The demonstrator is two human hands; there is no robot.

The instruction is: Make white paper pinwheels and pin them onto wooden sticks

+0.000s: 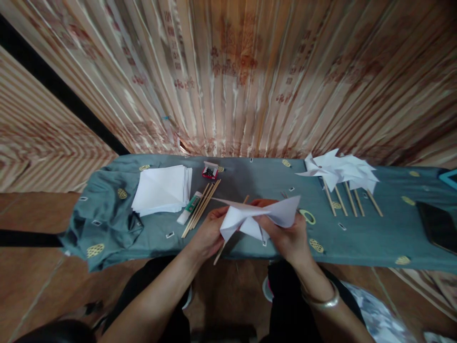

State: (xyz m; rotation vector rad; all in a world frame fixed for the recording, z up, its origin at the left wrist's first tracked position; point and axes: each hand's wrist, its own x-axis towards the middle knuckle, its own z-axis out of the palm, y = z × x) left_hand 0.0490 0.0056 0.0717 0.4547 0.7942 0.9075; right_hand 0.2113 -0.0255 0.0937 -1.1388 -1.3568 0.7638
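Both hands hold a white paper pinwheel point(246, 220) above the front edge of the cloth-covered table. Its blades are folded toward the middle. My left hand point(210, 234) is closed on its left side, the fingers partly behind the paper. From under it a wooden stick point(219, 253) slants down, touching or close to my left fingers; how it joins the paper is hidden. My right hand point(291, 238), a bangle on its wrist, grips the right side with the thumb pressed on the middle folds. Scissors point(307, 216) with a pale green handle lie just beyond my right hand.
On the grey-green tablecloth point(357, 247) at left are stacked white paper squares point(160, 189), a glue tube point(189, 208), several wooden sticks point(202, 209) and a small red box point(210, 170). Several pinwheels on sticks point(339, 169) lie at right, near a dark phone point(437, 224).
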